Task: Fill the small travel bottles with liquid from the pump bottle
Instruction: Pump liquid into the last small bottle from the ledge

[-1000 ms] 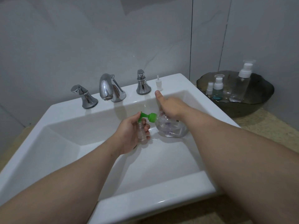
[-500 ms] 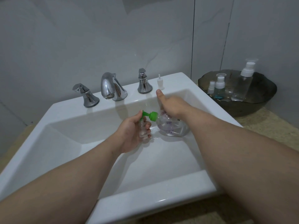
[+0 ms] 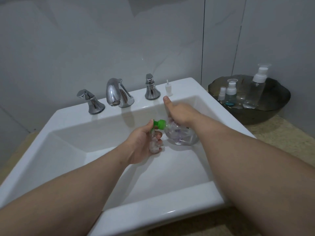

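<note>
- The small clear plastic travel bottle [image 3: 154, 143] stands roughly upright over the basin of the white ceramic sink [image 3: 153, 217]. Our left hand [image 3: 141, 145] is wrapped around it, thumb up by its neck.
- The clear rounded pump bottle [image 3: 182, 136] lies tipped on its side just to the right, its green pump head [image 3: 159, 124] at the travel bottle's mouth.
- Our right hand [image 3: 180, 113] grasps the pump bottle from above, thumb stretched toward the wall (the fingers underneath are mostly hidden).
- On the back ledge sit a chrome faucet [image 3: 117, 92] and a small white cap piece [image 3: 168, 88].
- Far right, a dark glass bowl [image 3: 265, 116] holds white-capped clear bottles [image 3: 231, 94].
</note>
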